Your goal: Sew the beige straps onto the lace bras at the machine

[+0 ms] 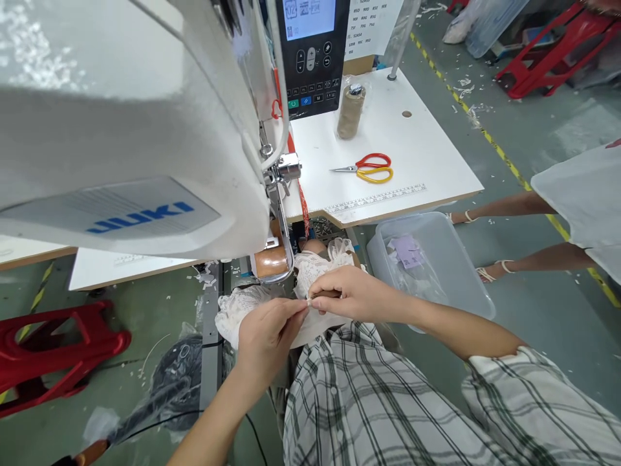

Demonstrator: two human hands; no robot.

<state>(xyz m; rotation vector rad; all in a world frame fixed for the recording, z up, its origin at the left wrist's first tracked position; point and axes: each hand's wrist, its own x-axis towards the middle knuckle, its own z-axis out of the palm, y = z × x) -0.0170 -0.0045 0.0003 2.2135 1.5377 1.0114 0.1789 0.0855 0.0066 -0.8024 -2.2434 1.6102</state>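
Note:
White lace garment [310,333] fabric lies bunched over my lap, below the sewing machine's arm end. Above it, my left hand [269,333] and my right hand [356,294] meet fingertip to fingertip. Both are closed in a pinch on a small pale bit of the lace garment, mostly covered by the fingers. Just beyond the hands, the brown, rounded end of the machine arm [272,261] sticks out under the sewing head.
A white sewing machine head [145,129] fills the upper left, with a control panel [313,71] beside it. On the white table [427,149] are scissors [371,168] and a thread cone [351,111]. A plastic bin [456,278] stands right; another person's legs [538,259] are beyond.

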